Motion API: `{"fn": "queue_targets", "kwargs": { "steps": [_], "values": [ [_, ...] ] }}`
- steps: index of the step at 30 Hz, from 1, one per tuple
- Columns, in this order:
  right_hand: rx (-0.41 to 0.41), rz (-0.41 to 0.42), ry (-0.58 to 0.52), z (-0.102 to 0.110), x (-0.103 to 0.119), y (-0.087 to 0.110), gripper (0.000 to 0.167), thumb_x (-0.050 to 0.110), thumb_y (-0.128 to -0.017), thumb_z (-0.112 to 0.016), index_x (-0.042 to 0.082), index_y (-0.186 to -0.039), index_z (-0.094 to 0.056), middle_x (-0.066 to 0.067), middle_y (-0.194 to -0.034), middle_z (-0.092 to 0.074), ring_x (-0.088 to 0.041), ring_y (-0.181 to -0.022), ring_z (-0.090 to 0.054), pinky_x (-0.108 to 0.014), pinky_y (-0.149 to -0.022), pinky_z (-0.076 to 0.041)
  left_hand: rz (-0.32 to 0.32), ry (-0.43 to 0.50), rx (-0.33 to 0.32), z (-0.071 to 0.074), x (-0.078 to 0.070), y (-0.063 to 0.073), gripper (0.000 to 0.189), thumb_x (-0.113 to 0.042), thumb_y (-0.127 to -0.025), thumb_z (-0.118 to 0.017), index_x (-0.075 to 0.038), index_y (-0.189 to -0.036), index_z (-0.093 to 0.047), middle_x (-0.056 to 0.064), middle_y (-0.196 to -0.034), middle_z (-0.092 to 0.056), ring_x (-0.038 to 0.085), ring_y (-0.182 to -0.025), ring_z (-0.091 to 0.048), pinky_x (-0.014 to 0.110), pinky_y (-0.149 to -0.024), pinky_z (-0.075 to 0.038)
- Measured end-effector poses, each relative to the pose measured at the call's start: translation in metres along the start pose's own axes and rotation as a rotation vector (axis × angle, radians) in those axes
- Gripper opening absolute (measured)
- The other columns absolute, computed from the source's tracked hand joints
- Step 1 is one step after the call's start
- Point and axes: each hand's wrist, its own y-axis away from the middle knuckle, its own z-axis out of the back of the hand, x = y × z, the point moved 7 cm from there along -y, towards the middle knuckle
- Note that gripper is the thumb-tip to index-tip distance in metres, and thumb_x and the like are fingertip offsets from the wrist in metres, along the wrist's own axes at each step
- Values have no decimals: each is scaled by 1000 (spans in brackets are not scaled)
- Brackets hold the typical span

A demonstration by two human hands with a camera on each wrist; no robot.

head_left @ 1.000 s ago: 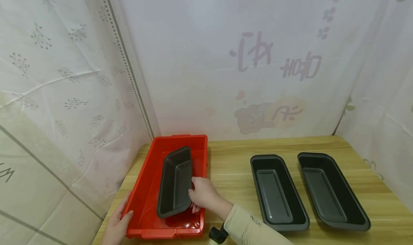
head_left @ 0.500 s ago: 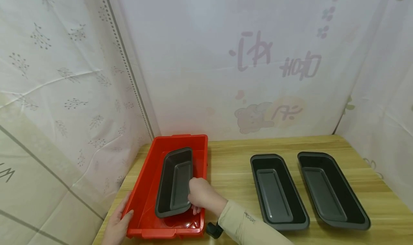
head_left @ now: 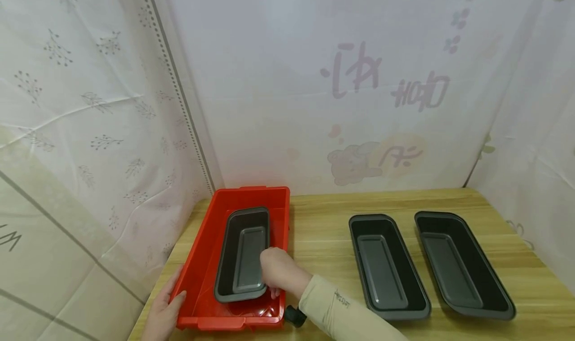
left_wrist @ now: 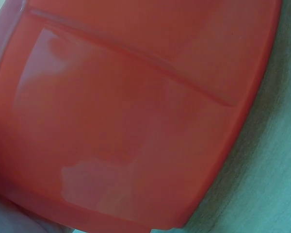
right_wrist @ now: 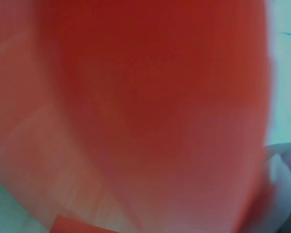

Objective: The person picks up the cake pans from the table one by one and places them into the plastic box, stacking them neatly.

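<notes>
A dark grey loaf pan lies inside a red plastic tray, close to the tray's right wall. My right hand reaches over that wall and grips the pan's right edge near its front corner; some fingertips are hidden below the rim. My left hand holds the tray's left wall by the front corner, thumb over the rim and fingers outside. Red tray wall fills most of the left wrist view. Blurred red plastic covers much of the right wrist view, with a fingertip at its right edge.
Two more dark loaf pans, a nearer one and one farther right, stand side by side on the wooden table. Printed cloth hangs behind and at both sides. A black wrist device sits beside the tray's front right corner.
The loaf pan has turned and settled flatter in the tray, its near end shifting slightly left. My right hand has moved a little left with it; the left hand stays put.
</notes>
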Motion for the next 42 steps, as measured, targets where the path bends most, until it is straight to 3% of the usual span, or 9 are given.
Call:
{"fn": "queue_targets", "kwargs": {
  "steps": [4, 8, 10, 12, 17, 21, 28, 37, 42],
  "values": [
    [-23, -9, -63, 2, -2, 3, 35, 2, -92, -60, 2, -57, -59, -3, -37, -49, -12, -29, -50, -22, -34, -43, -22, 24, 4, 0, 1, 0, 60, -3, -103, -41, 1, -155, -10, 8, -146, -31, -10, -99, -52, 34, -77, -54],
    [-113, 29, -193, 7, -4, 10, 8, -1, -90, -61, -8, -92, -63, -3, -43, -50, -12, -29, -48, -23, -34, -41, -84, 86, 15, 1, 1, 0, 61, -3, -103, -43, 1, -155, -12, -26, -129, -40, -7, -101, -54, 30, -75, -54],
    [-185, 70, -202, 12, -4, 14, 27, 1, -87, -63, -10, -112, -58, -3, -50, -51, -11, -35, -50, -22, -37, -41, -98, 110, 21, 1, 1, -1, 61, -2, -102, -44, 1, -155, -12, -35, -123, -40, -7, -101, -54, 28, -75, -54],
    [-254, 121, -185, 18, -3, 18, 33, 2, -85, -65, -9, -116, -58, -4, -55, -52, -13, -41, -51, -22, -40, -41, -100, 113, 25, 2, 2, -1, 62, -3, -102, -44, -1, -155, -12, -37, -122, -40, -8, -101, -54, 27, -75, -54],
    [-342, 205, -223, 28, -10, 29, 34, 4, -84, -68, -6, -116, -61, -1, -62, -54, -10, -50, -50, -21, -48, -41, -100, 106, 18, 3, 3, -2, 62, -2, -102, -44, -5, -156, -14, -35, -122, -39, -7, -100, -54, 28, -74, -54],
    [-347, 225, -296, 33, -20, 40, 44, 2, -86, -64, -7, -129, -56, 7, -54, -45, -4, -46, -42, -19, -48, -38, -29, 108, 22, 1, 3, -2, 63, -1, -102, -43, -4, -156, -11, -25, -128, -40, -5, -98, -56, 31, -76, -55],
    [-371, 255, -331, 42, -40, 58, 44, 6, -88, -63, -2, -131, -57, 13, -63, -51, -1, -52, -45, -19, -51, -41, -52, 106, 26, 2, 3, -2, 62, -1, -102, -42, 2, -154, -9, -38, -117, -43, -2, -95, -58, 30, -72, -55],
    [-409, 236, -347, 50, -78, 82, 41, 4, -91, -56, 5, -132, -59, 9, -75, -61, 0, -43, -35, -20, -42, -34, 13, 12, -2, 3, 6, -4, 61, -2, -102, -42, 4, -153, -9, 11, -139, -40, 1, -92, -59, 35, -72, -55],
    [-403, 181, -356, 55, -102, 96, 40, 7, -93, -56, 8, -133, -59, 8, -81, -64, 0, -40, -33, -20, -39, -32, 42, 31, -7, 4, 8, -3, 63, -5, -103, -44, 0, -155, -9, -14, -127, -45, 0, -91, -59, 35, -73, -55]
  ]
}}
